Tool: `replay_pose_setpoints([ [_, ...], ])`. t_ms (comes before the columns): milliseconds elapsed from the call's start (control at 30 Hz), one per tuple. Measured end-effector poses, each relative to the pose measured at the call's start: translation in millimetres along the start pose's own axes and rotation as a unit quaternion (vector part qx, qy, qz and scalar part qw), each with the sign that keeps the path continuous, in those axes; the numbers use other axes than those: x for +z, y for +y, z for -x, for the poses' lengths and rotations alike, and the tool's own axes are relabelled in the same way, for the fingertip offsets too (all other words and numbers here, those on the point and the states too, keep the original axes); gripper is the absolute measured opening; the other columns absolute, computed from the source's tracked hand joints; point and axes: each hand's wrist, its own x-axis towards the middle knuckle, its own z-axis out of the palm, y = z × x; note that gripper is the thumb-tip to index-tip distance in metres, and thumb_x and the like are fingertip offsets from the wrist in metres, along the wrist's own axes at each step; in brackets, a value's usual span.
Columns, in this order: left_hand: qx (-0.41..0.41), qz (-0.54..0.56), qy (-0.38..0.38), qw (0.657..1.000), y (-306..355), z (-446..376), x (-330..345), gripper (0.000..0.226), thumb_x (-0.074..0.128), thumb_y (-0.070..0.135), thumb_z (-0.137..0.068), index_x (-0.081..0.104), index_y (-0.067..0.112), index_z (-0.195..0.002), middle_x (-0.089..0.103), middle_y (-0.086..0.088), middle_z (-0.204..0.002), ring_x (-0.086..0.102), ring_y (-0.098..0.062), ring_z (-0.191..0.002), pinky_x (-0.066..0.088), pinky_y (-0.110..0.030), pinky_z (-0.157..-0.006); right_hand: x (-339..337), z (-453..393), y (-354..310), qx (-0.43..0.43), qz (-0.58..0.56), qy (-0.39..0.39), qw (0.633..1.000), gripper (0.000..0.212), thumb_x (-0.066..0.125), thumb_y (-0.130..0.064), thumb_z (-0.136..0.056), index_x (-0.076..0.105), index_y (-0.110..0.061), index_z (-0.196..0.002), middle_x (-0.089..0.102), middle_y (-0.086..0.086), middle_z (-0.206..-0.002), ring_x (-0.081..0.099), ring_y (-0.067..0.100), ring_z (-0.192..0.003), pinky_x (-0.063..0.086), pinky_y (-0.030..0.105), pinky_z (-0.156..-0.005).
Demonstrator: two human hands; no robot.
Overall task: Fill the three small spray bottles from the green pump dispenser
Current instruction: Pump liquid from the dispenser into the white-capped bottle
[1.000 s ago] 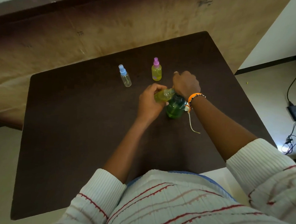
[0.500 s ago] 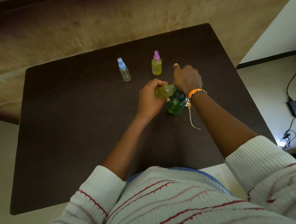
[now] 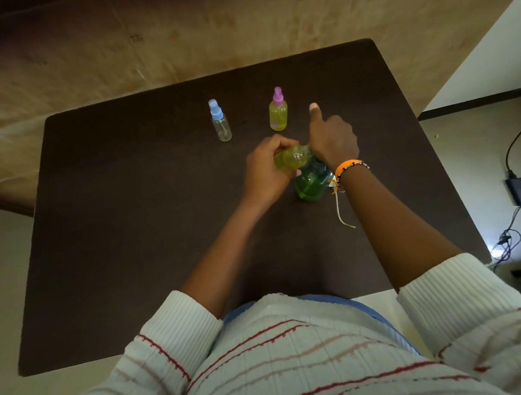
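The green pump dispenser [image 3: 311, 183] stands mid-table. My right hand [image 3: 333, 137] sits on top of its pump head, fingers curled over it, thumb sticking up; the pump head itself is hidden. My left hand [image 3: 265, 170] grips a small uncapped bottle [image 3: 290, 158] with yellow liquid, tilted, its mouth against the dispenser's top. Behind stand a capped bottle with a pink sprayer [image 3: 278, 111], full of yellow liquid, and a clear bottle with a blue sprayer [image 3: 220, 122].
The dark brown table [image 3: 129, 220] backs onto a tan wall. A black charger and cable [image 3: 519, 191] lie on the floor to the right. A loose string from my orange wristband [image 3: 348, 166] hangs onto the tabletop.
Both hands stay at the dispenser and the tilted bottle. My right thumb has lifted more clearly. The view shifted slightly as my head moved.
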Motion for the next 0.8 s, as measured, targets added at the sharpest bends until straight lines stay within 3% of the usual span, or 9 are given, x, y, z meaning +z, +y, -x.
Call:
replay_pose_setpoints([
  [200,-0.015,0.001,0.002,1.000,-3,-2,2,0.041,0.077,-0.002,-0.059,0.065,0.019,-0.093,0.068,-0.004,-0.097,0.065,-0.016,-0.090,0.054,-0.032,-0.078,1,0,-1,-0.013,0.025,0.032,0.999,0.060,0.031,-0.052,-0.101,0.056,-0.003,-0.125,0.057,0.018,-0.130,0.053,0.036,-0.121,0.042,0.040,-0.093],
  [333,-0.010,0.013,0.001,1.000,-3,-4,-1,0.040,0.076,0.004,-0.056,0.065,0.020,-0.091,0.070,-0.002,-0.094,0.066,-0.019,-0.089,0.056,-0.044,-0.079,-4,0,-4,-0.020,0.034,-0.012,0.999,0.068,0.026,-0.059,-0.099,0.055,-0.005,-0.129,0.055,0.019,-0.134,0.050,0.038,-0.124,0.040,0.040,-0.097],
  [467,0.000,0.012,-0.006,1.000,-2,-4,-3,0.041,0.076,0.007,-0.055,0.065,0.021,-0.091,0.069,-0.003,-0.095,0.066,-0.020,-0.090,0.055,-0.047,-0.080,-8,-2,-5,-0.015,0.019,-0.055,0.998,0.074,0.021,-0.063,-0.097,0.056,-0.007,-0.130,0.054,0.018,-0.136,0.049,0.037,-0.125,0.037,0.041,-0.101],
  [667,-0.015,0.007,-0.007,1.000,-6,-3,2,0.040,0.076,0.003,-0.055,0.066,0.021,-0.090,0.069,-0.003,-0.093,0.066,-0.020,-0.089,0.055,-0.047,-0.078,5,5,2,-0.001,0.012,0.028,1.000,0.062,0.032,-0.055,-0.099,0.056,-0.005,-0.125,0.057,0.017,-0.131,0.052,0.036,-0.121,0.040,0.039,-0.095],
  [800,-0.021,0.004,-0.014,1.000,-7,-2,1,0.039,0.077,0.002,-0.056,0.065,0.021,-0.088,0.069,-0.004,-0.093,0.066,-0.020,-0.089,0.055,-0.047,-0.078,4,5,0,-0.011,0.023,0.026,0.999,0.062,0.032,-0.054,-0.099,0.056,-0.003,-0.126,0.056,0.018,-0.132,0.052,0.037,-0.121,0.040,0.040,-0.094],
])
